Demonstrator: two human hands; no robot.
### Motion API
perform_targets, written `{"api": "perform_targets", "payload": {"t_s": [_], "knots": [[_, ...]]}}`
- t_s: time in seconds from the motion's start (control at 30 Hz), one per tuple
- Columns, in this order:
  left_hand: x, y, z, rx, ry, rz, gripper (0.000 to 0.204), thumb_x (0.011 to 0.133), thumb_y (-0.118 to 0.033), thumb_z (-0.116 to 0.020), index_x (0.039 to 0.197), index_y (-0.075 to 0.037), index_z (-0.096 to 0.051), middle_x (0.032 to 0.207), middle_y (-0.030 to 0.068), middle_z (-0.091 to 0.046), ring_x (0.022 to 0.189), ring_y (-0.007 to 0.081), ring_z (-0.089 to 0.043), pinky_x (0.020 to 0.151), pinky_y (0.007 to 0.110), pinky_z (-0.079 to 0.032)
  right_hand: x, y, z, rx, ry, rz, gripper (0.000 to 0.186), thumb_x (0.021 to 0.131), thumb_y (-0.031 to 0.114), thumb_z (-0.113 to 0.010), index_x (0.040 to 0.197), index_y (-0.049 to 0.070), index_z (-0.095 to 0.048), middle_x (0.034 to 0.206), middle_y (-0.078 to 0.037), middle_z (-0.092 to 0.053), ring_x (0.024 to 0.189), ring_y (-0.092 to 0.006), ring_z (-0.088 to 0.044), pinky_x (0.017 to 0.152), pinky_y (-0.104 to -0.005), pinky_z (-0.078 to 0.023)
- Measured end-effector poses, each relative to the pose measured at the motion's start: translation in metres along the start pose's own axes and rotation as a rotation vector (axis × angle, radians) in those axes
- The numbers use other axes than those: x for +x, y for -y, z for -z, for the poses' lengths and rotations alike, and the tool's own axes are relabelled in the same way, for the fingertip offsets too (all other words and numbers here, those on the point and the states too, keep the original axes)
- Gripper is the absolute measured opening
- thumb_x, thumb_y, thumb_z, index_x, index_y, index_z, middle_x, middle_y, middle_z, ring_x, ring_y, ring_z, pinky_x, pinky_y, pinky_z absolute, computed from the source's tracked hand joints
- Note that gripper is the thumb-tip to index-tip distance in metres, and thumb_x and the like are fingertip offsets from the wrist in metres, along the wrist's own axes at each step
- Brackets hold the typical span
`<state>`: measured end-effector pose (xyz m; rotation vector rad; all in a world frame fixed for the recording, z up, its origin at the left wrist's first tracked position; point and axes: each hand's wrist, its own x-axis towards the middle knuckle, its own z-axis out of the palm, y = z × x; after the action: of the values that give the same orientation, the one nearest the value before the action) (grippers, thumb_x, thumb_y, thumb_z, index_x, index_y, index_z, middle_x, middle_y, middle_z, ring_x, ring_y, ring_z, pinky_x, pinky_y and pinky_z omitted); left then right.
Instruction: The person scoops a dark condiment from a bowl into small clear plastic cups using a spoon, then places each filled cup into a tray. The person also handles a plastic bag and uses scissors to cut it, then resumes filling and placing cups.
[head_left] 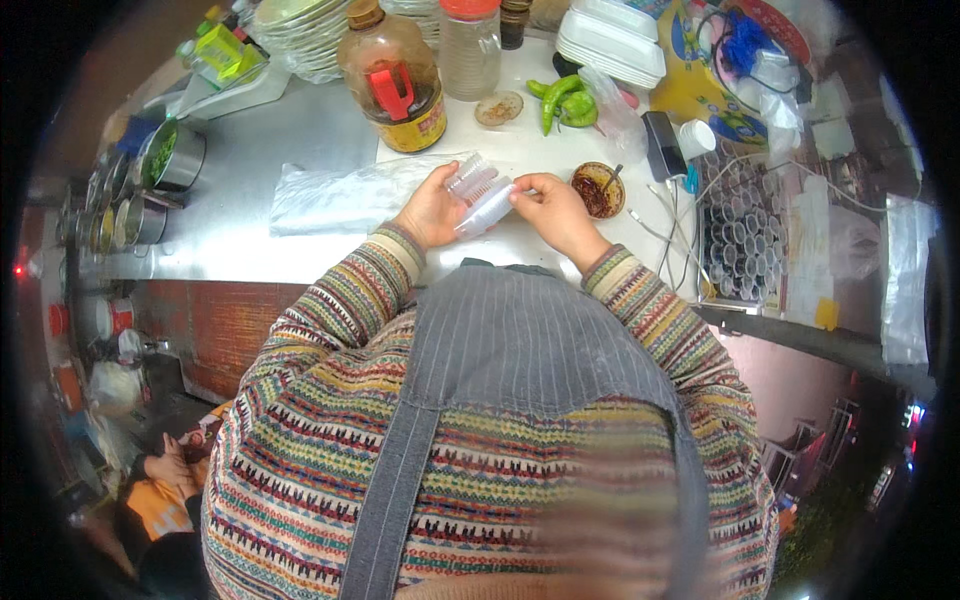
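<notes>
My left hand (pixel 430 210) holds clear, ribbed plastic pieces (pixel 468 178), possibly a short stack of lids or cups, just above the counter's front. My right hand (pixel 548 210) pinches a translucent, whitish plastic piece (pixel 485 208) lying against them; exactly what it is I cannot tell. A flat clear plastic bag (pixel 325 200) lies on the counter (pixel 240 150) left of my hands. Just right of my right hand sits a bowl of dark red sauce (pixel 590 190) with a spoon in it.
Behind are a large brown jug (pixel 395 90), a glass jar (pixel 468 55), green peppers (pixel 565 105), stacked plates (pixel 290 30) and foam trays (pixel 605 55). Steel pots (pixel 178 165) stand left; cables (pixel 672 225) and cups (pixel 745 240) right. Another person (pixel 160 505) is at lower left.
</notes>
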<state>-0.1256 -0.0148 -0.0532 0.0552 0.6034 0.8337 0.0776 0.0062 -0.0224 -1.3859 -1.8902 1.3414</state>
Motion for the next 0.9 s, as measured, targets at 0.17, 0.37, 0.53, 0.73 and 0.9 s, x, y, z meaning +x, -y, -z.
{"api": "perform_targets", "payload": {"t_s": [0.17, 0.37, 0.53, 0.73, 0.9], "knots": [[0.000, 0.000, 0.025, 0.073, -0.144, -0.143, 0.051, 0.094, -0.046, -0.036, 0.124, -0.006, -0.042, 0.122, 0.0143, -0.049, 0.112, 0.0283, -0.049, 0.095, 0.041, -0.041, 0.012, -0.020, -0.035, 0.070, 0.049, -0.028, 0.024, 0.082, 0.023, -0.061, 0.092, 0.001, -0.062, 0.098, -0.016, -0.059, 0.091, -0.0264, -0.059, 0.081, -0.0332, -0.046], [-0.030, 0.000, 0.030, 0.681, -0.564, -0.372, 0.049, 0.094, -0.041, -0.040, 0.124, -0.003, -0.040, 0.120, 0.0124, -0.049, 0.108, 0.0258, -0.050, 0.093, 0.037, -0.041, 0.021, -0.026, -0.042, 0.133, 0.046, 0.069, 0.026, 0.082, 0.023, -0.061, 0.092, 0.000, -0.062, 0.099, -0.017, -0.059, 0.092, -0.0269, -0.059, 0.083, -0.0338, -0.046], [-0.033, 0.000, 0.011, 1.692, -0.523, -1.257, 0.051, 0.068, -0.017, -0.072, 0.113, -0.005, -0.053, 0.113, 0.0153, -0.052, 0.106, 0.0317, -0.049, 0.092, 0.040, -0.037, 0.021, -0.039, -0.036, 0.344, -0.065, -0.089, 0.021, 0.085, 0.018, -0.061, 0.096, 0.001, -0.059, 0.092, -0.008, -0.061, 0.081, -0.0148, -0.059, 0.076, -0.0270, -0.047], [0.002, 0.009, -0.004, 1.858, -0.315, -1.045, 0.046, 0.064, -0.023, -0.076, 0.102, -0.004, -0.057, 0.100, 0.0122, -0.058, 0.097, 0.0311, -0.053, 0.085, 0.041, -0.041, 0.025, -0.044, -0.038, 0.205, -0.047, -0.023, 0.017, 0.088, 0.015, -0.057, 0.096, 0.000, -0.058, 0.089, -0.004, -0.061, 0.078, -0.0103, -0.058, 0.071, -0.0235, -0.048], [0.009, 0.008, 0.003, 1.873, -0.304, -1.075, 0.042, 0.066, -0.022, -0.073, 0.101, -0.004, -0.057, 0.094, 0.0142, -0.060, 0.092, 0.0321, -0.055, 0.080, 0.039, -0.045, 0.022, -0.033, -0.032, 0.138, -0.094, 0.037, 0.020, 0.089, 0.017, -0.057, 0.100, 0.001, -0.058, 0.083, -0.002, -0.061, 0.073, -0.0075, -0.056, 0.066, -0.0208, -0.047]]}}
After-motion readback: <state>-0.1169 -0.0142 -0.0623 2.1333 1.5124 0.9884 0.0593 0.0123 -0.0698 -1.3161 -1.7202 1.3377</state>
